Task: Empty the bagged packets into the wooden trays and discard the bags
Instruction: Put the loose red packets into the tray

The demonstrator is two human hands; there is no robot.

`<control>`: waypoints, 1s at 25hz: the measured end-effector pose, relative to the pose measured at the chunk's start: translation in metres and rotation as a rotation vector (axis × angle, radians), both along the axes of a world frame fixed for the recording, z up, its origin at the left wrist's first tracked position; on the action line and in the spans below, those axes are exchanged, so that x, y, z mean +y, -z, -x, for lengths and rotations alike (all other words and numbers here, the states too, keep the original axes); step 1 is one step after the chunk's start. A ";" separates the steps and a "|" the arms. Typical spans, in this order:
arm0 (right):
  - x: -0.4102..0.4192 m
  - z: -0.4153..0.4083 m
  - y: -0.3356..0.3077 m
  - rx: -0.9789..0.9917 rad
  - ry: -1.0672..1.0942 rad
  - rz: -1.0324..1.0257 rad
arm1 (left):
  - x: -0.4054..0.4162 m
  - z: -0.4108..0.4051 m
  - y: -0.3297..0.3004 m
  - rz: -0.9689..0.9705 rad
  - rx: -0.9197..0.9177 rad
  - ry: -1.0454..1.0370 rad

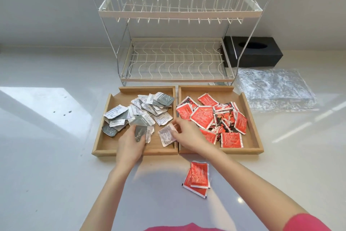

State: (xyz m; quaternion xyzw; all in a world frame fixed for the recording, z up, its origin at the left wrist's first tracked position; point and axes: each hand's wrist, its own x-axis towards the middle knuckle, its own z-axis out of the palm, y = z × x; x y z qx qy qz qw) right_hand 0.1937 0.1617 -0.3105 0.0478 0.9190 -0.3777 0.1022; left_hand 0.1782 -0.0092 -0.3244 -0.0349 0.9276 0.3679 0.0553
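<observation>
- The left hand (131,143) pinches a grey-silver foil packet (140,133) over the near part of the left light-wood tray (99,142); the right hand (184,131) has its fingertips closed on a pale silver printed packet (166,135) lying by that tray's right wall. If either grip is only on a corner, the slick foil could slip out and land on the table.
- The right hand works right at the wall shared with the right light-wood tray (256,137), which holds the heap of red foil packets (211,116). A careless flick could send a silver packet across and mix the two sorts.
- The silver packets (138,110) are heaped towards the far right of their tray, some near the rim; sweeping through them may push one over the edge.
- Three or so stray red packets (198,179) lie on the white table (56,155) in front of the trays, easily forgotten or brushed by a forearm.
- The crumpled clear plastic bags (275,90) lie flat on the table to the right, not yet discarded; being light, they may slide or drift when grabbed.
</observation>
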 end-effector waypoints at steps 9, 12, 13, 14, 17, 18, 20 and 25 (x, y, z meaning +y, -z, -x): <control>0.004 -0.016 -0.010 0.112 -0.094 -0.252 | 0.006 -0.017 -0.017 0.068 0.106 0.013; 0.017 -0.040 -0.014 0.144 -0.051 -0.173 | 0.020 -0.038 -0.019 -0.028 0.130 0.113; 0.020 -0.048 -0.014 0.137 -0.046 -0.158 | 0.025 -0.046 -0.018 -0.047 0.126 0.154; 0.024 -0.058 -0.012 0.116 -0.045 -0.157 | 0.030 -0.055 -0.016 -0.059 0.114 0.198; 0.032 -0.083 -0.004 0.025 -0.074 -0.203 | 0.044 -0.078 -0.002 -0.055 0.069 0.286; 0.034 -0.090 0.000 -0.007 -0.087 -0.222 | 0.048 -0.085 0.005 -0.004 0.044 0.309; 0.036 -0.101 0.010 -0.068 -0.112 -0.283 | 0.057 -0.099 0.018 0.166 -0.029 0.390; 0.040 -0.105 0.022 -0.173 -0.037 -0.273 | 0.074 -0.115 0.031 0.317 -0.055 0.483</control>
